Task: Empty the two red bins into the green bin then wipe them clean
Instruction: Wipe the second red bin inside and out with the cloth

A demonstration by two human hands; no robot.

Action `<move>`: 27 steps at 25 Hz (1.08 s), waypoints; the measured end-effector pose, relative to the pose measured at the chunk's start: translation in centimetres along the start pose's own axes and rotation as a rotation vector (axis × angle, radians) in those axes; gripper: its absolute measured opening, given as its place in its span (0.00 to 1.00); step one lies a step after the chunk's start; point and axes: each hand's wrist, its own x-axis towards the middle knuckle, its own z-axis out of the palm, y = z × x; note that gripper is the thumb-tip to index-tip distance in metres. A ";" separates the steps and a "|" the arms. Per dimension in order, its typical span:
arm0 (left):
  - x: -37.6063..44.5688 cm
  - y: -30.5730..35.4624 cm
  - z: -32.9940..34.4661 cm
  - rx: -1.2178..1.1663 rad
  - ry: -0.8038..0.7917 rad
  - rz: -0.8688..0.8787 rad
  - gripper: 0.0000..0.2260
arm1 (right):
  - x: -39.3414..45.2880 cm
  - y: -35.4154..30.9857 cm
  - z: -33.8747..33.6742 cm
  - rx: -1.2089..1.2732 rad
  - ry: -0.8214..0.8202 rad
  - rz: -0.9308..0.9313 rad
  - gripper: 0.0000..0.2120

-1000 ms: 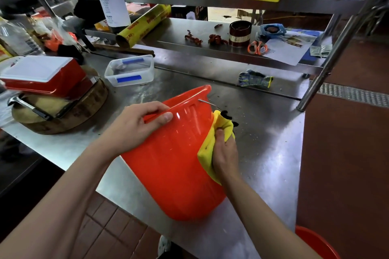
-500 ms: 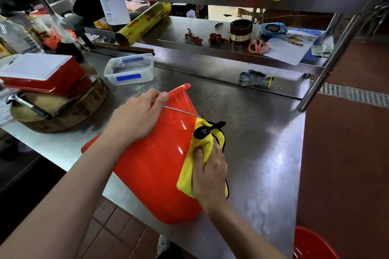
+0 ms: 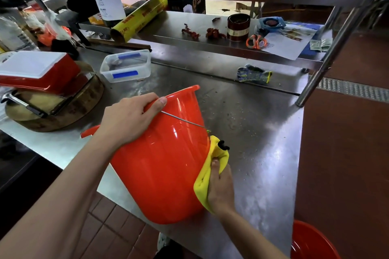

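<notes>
Your left hand (image 3: 128,120) grips the rim of the red bin (image 3: 160,170), thumb curled over the edge at about 12 o'clock of the bin, with the thin wire handle (image 3: 183,121) running out from under your thumb toward 4 o'clock. The bin is tipped on its side on the steel table (image 3: 263,132), mouth pointing away from you toward 11 o'clock, its base hanging over the table's near edge at 6 o'clock.

Your right hand (image 3: 221,187) presses a yellow cloth (image 3: 207,174) against the bin's outer wall at its 3 o'clock side; the fingers lie along the cloth with the tips curled into its bunched top. A black loop on the cloth sticks out just above your fingertips.

A second red bin (image 3: 309,242) sits on the floor at 5 o'clock, only partly in view.

At 10 o'clock on the table, a red box with a white lid (image 3: 37,69) rests on a round wooden block (image 3: 63,115). A clear plastic container (image 3: 126,65) stands at 11 o'clock, and a work glove (image 3: 253,73) lies at 1 o'clock near the back edge.
</notes>
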 end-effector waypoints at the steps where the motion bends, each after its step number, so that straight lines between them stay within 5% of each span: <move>1: 0.0 0.0 0.1 0.001 0.007 0.002 0.19 | 0.4 0.2 -0.1 0.008 -0.011 0.037 0.31; 6: -0.2 0.4 0.3 0.027 0.043 0.020 0.18 | 0.8 -1.0 0.0 0.018 -0.026 0.080 0.22; 12: -0.6 1.5 0.5 0.064 0.052 0.082 0.17 | 2.0 -6.0 1.2 0.043 0.009 -0.091 0.17; 17: -1.0 1.9 0.6 0.071 0.071 0.113 0.14 | 3.9 -10.6 2.5 0.047 0.055 -0.154 0.32; 23: -1.5 1.9 1.0 0.064 0.110 0.089 0.23 | 4.2 -12.9 3.3 0.031 0.057 -0.227 0.37; 27: -1.6 1.7 1.2 0.094 0.122 0.071 0.23 | 4.2 -11.4 3.0 0.058 0.044 -0.225 0.32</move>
